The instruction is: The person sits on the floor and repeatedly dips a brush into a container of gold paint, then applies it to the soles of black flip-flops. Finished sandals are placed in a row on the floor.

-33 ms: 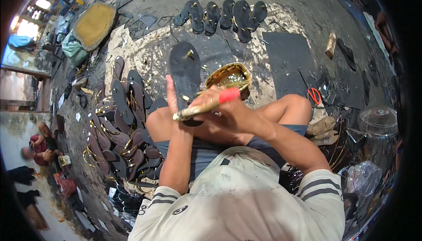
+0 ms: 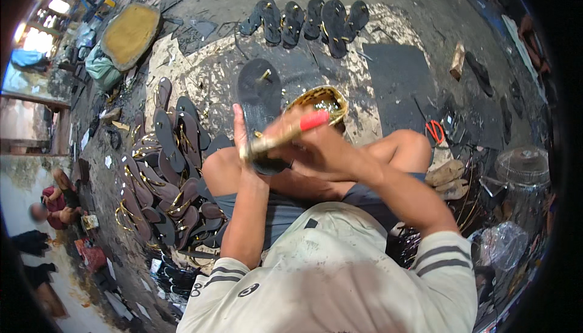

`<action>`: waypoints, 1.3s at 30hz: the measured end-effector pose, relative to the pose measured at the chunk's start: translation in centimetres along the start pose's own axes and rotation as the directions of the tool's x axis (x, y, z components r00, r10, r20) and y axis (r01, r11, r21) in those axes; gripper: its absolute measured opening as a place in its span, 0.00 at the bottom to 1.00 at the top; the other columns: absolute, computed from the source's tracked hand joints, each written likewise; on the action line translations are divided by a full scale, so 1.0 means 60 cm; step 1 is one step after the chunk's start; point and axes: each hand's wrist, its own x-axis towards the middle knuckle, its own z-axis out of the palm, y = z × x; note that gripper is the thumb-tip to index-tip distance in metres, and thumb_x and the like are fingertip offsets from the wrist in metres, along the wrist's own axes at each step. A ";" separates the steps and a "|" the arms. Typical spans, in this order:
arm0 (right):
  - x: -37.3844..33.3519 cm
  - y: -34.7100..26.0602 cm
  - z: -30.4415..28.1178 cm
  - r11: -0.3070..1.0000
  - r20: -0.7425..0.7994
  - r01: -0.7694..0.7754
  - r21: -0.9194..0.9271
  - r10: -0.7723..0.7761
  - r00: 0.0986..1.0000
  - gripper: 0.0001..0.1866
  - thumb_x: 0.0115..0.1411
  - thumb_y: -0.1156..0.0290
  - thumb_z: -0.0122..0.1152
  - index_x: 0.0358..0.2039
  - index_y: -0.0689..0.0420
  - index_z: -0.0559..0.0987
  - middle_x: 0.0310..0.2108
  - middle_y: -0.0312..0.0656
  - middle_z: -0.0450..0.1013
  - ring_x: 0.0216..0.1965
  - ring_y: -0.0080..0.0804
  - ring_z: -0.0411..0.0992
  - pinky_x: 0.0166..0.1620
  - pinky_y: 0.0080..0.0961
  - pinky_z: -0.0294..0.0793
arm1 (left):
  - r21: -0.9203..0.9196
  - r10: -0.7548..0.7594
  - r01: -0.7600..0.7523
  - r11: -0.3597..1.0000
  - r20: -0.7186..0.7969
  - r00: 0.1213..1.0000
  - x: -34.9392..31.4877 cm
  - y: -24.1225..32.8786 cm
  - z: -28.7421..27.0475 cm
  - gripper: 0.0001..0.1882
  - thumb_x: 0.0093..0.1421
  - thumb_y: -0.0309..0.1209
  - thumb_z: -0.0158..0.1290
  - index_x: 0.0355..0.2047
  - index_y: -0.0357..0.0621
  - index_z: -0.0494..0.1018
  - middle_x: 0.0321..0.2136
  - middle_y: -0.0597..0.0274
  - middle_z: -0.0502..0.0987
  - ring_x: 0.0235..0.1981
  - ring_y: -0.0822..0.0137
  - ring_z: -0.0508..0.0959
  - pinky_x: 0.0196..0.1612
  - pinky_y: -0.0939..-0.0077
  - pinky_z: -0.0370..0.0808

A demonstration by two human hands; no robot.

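Note:
A black sandal sole [image 2: 260,87], bottom face up with small gold strap ends poking through, is held up in front of me. My left hand [image 2: 242,135] is closed around its near left edge, thumb along the side. A wet-looking sheen covers its middle. Blurred by motion, my right hand [image 2: 313,147] grips what looks like a brush with a wooden handle [image 2: 267,146] and a red-wrapped section, across the sole's near part. The brush's working end is hard to make out. Just beyond the right hand sits a bowl with a spotted yellow rim [image 2: 306,95], holding shiny liquid.
A large pile of sandals with gold straps [image 2: 164,175] lies at my left. Several dark sandals [image 2: 316,20] stand in a row beyond. A black sheet [image 2: 398,81], red-handled scissors [image 2: 435,131] and a wire fan guard [image 2: 522,169] are at right. Another person [image 2: 57,202] sits far left.
The sole has shifted slightly to the right. My right hand and the brush have moved a little left, and a shiny patch shows on the sole.

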 end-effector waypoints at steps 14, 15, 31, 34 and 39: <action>-0.111 -0.074 -0.026 0.538 -0.149 -0.663 0.521 0.822 0.550 0.12 0.64 0.71 0.62 0.45 0.63 0.78 0.44 0.41 0.76 0.46 0.28 0.73 0.50 0.28 0.72 | 0.418 0.212 -0.047 0.907 -0.358 0.909 0.172 0.028 -0.100 0.32 0.69 0.59 0.39 0.54 0.45 0.72 0.41 0.55 0.81 0.35 0.61 0.82 0.36 0.65 0.82; -0.107 -0.081 -0.056 0.598 -0.300 -0.610 0.520 0.797 0.525 0.13 0.66 0.69 0.61 0.46 0.64 0.77 0.44 0.38 0.75 0.46 0.21 0.71 0.52 0.22 0.71 | 0.443 0.209 -0.009 0.897 -0.406 0.889 0.217 0.018 -0.099 0.32 0.69 0.59 0.37 0.57 0.47 0.71 0.43 0.56 0.80 0.38 0.60 0.81 0.37 0.65 0.81; -0.174 0.030 -0.162 0.439 -0.556 -0.875 0.206 0.788 0.265 0.19 0.67 0.61 0.61 0.47 0.66 0.78 0.41 0.37 0.75 0.43 0.22 0.70 0.49 0.21 0.68 | 0.224 0.956 0.931 -0.289 0.109 0.271 -0.064 0.516 -0.298 0.54 0.49 0.60 0.63 0.68 0.46 0.55 0.64 0.42 0.61 0.64 0.43 0.62 0.63 0.43 0.59; -0.160 0.109 -0.140 0.482 -0.468 -0.869 0.113 0.797 0.382 0.18 0.67 0.63 0.61 0.45 0.67 0.81 0.37 0.34 0.76 0.38 0.20 0.69 0.43 0.21 0.70 | 0.219 0.982 0.974 -0.064 -0.162 0.101 -0.146 0.524 -0.318 0.63 0.42 0.72 0.60 0.71 0.52 0.52 0.65 0.41 0.60 0.65 0.41 0.62 0.64 0.37 0.57; -0.151 0.235 -0.073 0.402 -0.115 -0.888 -0.221 0.894 0.433 0.22 0.60 0.53 0.65 0.40 0.62 0.83 0.32 0.49 0.81 0.34 0.39 0.79 0.40 0.33 0.73 | 0.420 0.826 0.791 -0.445 -0.147 0.543 -0.233 0.553 -0.301 0.29 0.54 0.38 0.57 0.55 0.37 0.72 0.48 0.36 0.77 0.51 0.44 0.78 0.55 0.56 0.73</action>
